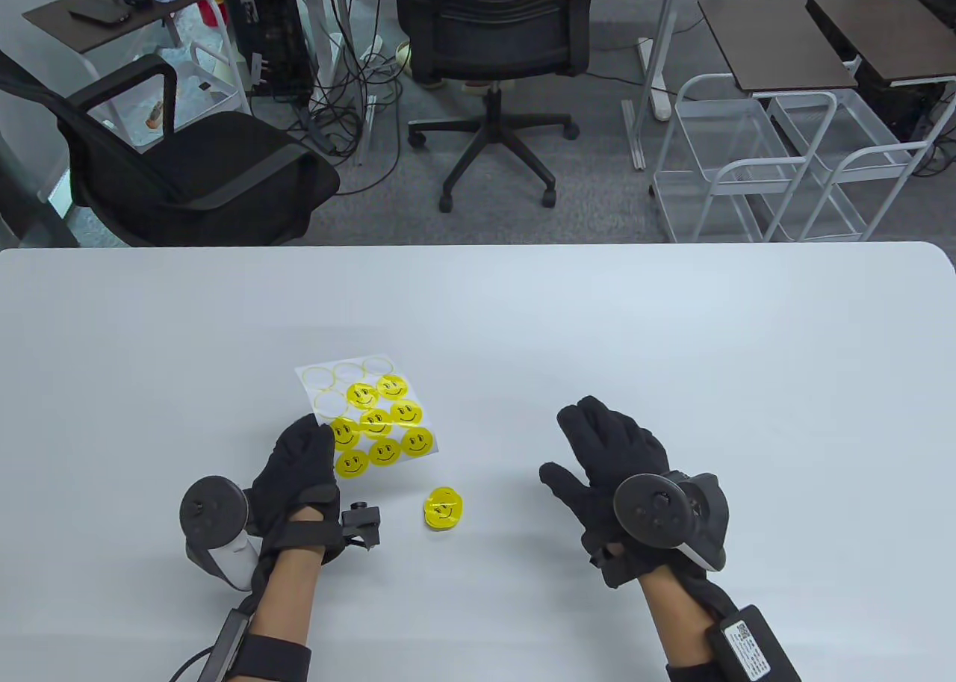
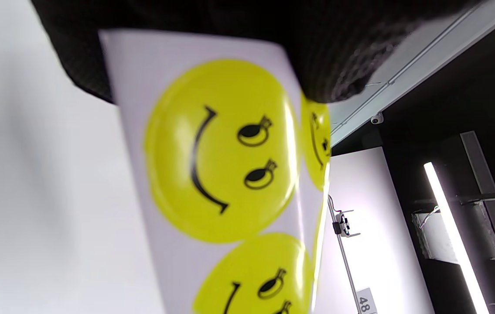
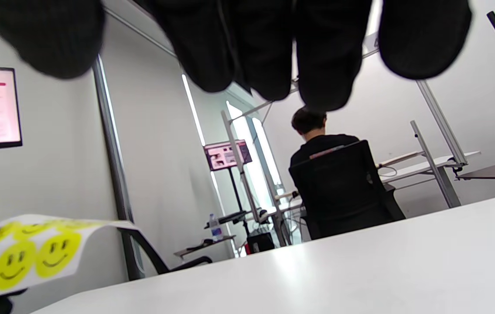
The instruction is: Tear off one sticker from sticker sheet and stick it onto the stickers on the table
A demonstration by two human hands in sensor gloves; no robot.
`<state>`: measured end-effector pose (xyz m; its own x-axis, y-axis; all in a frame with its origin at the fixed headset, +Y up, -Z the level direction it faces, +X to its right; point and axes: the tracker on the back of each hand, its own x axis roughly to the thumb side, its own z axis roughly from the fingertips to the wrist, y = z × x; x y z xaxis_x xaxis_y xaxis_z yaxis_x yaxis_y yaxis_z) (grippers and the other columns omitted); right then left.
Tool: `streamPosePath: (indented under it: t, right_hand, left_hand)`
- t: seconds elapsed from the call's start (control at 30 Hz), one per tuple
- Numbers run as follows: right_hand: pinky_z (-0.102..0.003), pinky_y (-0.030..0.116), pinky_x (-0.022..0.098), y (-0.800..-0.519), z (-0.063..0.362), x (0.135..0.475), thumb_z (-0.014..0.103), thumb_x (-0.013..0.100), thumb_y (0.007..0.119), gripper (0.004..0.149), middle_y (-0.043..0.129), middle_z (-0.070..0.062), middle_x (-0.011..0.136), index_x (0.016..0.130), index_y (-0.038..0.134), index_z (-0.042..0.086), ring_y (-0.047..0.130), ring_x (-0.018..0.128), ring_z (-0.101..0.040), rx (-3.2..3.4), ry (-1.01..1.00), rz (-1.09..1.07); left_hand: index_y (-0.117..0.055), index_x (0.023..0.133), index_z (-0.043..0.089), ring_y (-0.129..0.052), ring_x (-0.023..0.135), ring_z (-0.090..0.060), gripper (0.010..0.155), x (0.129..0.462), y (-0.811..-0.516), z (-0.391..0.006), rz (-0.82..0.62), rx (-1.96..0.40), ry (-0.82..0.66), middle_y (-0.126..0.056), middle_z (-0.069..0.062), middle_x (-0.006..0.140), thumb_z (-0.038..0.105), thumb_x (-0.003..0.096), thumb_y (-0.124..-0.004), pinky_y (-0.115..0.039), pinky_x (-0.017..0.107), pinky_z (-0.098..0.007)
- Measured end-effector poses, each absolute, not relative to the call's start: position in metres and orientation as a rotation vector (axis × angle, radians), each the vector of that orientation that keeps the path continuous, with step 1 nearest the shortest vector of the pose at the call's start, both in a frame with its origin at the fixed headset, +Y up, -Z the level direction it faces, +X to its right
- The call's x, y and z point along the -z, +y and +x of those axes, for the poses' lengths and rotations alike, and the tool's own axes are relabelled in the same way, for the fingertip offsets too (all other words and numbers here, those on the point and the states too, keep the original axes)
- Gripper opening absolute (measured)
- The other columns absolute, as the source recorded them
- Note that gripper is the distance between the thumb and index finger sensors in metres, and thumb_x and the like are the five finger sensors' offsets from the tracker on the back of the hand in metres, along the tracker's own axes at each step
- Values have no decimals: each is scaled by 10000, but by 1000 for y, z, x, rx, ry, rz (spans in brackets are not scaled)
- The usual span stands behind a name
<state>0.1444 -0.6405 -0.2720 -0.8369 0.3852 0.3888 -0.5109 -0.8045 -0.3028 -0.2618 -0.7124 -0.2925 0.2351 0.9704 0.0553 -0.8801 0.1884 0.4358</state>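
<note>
A white sticker sheet (image 1: 371, 413) with several yellow smiley stickers and a few empty rings is held off the table by my left hand (image 1: 302, 462), which grips its near left edge. The left wrist view shows the sheet (image 2: 212, 152) close up under my gloved fingers (image 2: 330, 56). A small stack of yellow smiley stickers (image 1: 444, 509) lies on the table in front of the sheet. My right hand (image 1: 609, 454) hovers open and empty to the right of the stack, fingers spread. In the right wrist view the sheet (image 3: 25, 255) curls up at the left.
The white table (image 1: 672, 338) spreads wide around both hands. Beyond its far edge stand two black office chairs (image 1: 493, 62), white wire carts (image 1: 784, 166) and cables on the floor.
</note>
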Motion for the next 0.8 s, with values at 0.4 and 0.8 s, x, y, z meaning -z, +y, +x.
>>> streamPosePath:
  t: [0.4, 0.8]
  right_hand:
    - [-741, 658, 597, -637, 151, 271, 605, 461, 731, 728, 743, -213, 1085, 1036, 704, 159, 785, 898, -541, -2535, -560, 392]
    - [-735, 667, 589, -637, 152, 272, 606, 469, 719, 724, 725, -223, 1091, 1029, 716, 148, 796, 882, -535, -2526, -541, 395]
  left_hand:
    - [-862, 845, 150, -972, 811, -312, 423, 349, -700, -263, 151, -1270, 436, -1084, 4, 653, 408, 509, -842, -697, 688, -568]
    - [-932, 789, 148, -690, 962, -499, 413, 366, -719, -264, 144, -527, 571, -955, -153, 877, 414, 476, -892, -514, 691, -671]
